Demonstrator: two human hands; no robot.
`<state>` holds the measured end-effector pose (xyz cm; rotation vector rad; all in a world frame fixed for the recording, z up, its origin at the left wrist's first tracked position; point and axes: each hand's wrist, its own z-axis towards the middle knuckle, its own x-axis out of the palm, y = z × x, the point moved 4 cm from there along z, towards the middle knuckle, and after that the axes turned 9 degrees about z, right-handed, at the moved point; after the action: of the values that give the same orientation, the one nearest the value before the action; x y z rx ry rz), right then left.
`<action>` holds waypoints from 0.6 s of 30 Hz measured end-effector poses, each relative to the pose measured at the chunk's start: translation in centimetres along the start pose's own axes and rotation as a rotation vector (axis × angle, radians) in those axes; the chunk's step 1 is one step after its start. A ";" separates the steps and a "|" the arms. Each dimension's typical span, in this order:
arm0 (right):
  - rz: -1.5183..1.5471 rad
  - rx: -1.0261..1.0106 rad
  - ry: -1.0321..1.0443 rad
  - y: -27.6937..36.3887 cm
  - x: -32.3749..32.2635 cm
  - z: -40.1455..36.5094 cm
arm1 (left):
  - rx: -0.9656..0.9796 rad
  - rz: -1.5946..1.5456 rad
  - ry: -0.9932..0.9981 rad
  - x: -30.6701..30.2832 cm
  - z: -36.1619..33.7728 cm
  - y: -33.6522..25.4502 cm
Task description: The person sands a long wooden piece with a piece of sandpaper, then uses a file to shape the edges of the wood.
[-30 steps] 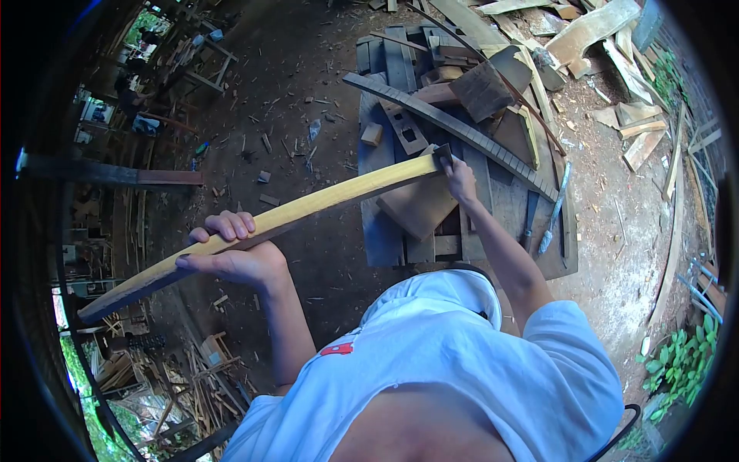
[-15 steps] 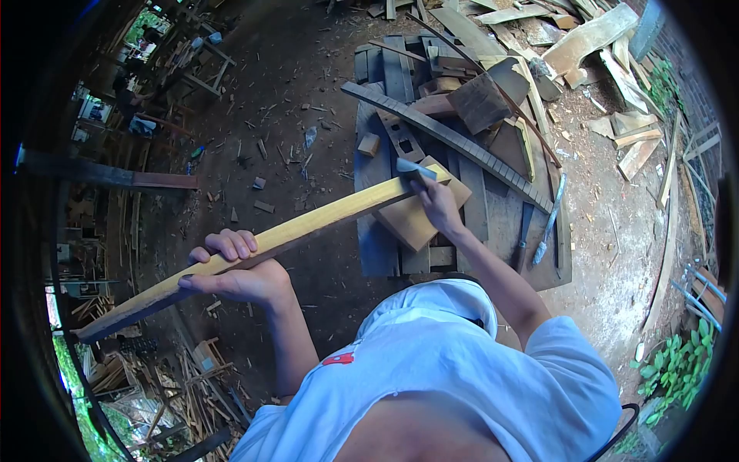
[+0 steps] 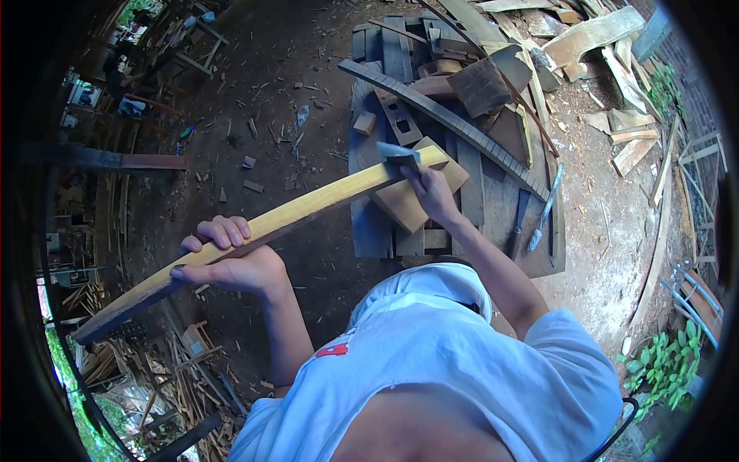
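Note:
A long, slightly curved wooden bar, pale yellow on top and darker along its side, slants across the view. My left hand is closed around its lower left part, thumb on the near side and fingers over the far side. Near the other end, my right hand presses a flat grey-blue piece, which looks like sandpaper, onto the bar's top face; its fingers are partly hidden. Under that end lies a light brown wooden block on the plank-topped bench.
A notched curved strip and offcuts lie across the bench. A dark-handled tool and a blue-handled brush rest at its right. Scrap boards are heaped behind; a person is at the far left.
My right hand and the grey-blue piece have slid a little left along the bar, away from its far end. My left hand keeps its grip. The whole view has shifted slightly.

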<state>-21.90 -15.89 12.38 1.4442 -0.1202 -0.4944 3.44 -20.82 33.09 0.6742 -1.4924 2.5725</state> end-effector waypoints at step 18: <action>-0.650 0.233 -0.604 -13.6 -9.7 -12.8 | 0.001 -0.114 -0.007 -4.3 6.5 -1.7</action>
<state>-29.27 -0.91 -0.51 1.5056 -0.1922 -1.4864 9.95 -24.85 35.46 0.7461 -1.4114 2.4887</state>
